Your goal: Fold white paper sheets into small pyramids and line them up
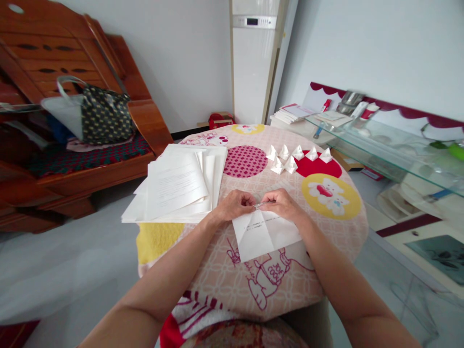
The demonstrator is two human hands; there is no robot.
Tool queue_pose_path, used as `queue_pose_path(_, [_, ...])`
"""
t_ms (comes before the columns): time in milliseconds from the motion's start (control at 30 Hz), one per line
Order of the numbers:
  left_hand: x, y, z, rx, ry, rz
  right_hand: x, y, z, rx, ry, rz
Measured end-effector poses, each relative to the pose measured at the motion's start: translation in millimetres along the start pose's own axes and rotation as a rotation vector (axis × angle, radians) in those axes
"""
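A creased white sheet of paper with faint print lies on the patterned pink tablecloth in front of me. My left hand and my right hand both pinch its far edge, fingers closed, knuckles almost touching. A stack of white paper sheets lies just left of my left hand. Beyond my hands, several small folded white paper shapes stand in a cluster on the cloth.
A wooden bench with a dotted handbag stands at the left. A tall white air conditioner is against the far wall. A glass shelf with books and bottles runs along the right, close to the table edge.
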State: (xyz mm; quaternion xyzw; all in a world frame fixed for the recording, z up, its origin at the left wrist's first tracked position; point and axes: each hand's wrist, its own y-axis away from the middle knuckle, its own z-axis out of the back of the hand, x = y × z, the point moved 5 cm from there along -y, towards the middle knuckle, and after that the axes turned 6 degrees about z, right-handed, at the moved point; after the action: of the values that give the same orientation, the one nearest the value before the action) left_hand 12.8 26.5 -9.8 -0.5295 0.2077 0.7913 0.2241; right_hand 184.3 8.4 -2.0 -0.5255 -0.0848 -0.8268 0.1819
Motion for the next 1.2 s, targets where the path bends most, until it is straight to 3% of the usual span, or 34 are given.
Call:
queue_pose_path(267, [4.9, 3.7, 17.8, -0.199, -0.011, 0.029, -5.4, -1.2, 12.7, -0.161, -0.029, 0.008])
queue_pose_path(500, [5.8, 3.8, 25.5, -0.251, -0.034, 0.012, -8.5, 2.1, 29.8, -0.187, -0.011, -0.046])
queue_pose_path(767, [12.7, 2.7, 31.9, -0.280, -0.009, 0.015, -28.1, 11.7, 58.7, -0.457, -0.025, -0.034])
queue_pose_path(900, [18.7, 2.2, 33.2, -0.319, 0.154, 0.060, -27.4, 15.1, 62.6, -0.567, -0.214, -0.006])
queue_pose_path(1067, [28.9, 3.7, 40.9, -0.432, 0.543, 0.136, -21.7, 14.0, 56.7, -0.506, -0.442, 0.027])
queue_pose_path(1200, [32.9, 4.2, 45.3, -0.491, 0.711, 0.170, -16.0, 11.3, 47.2, -0.341, -0.522, 0.089])
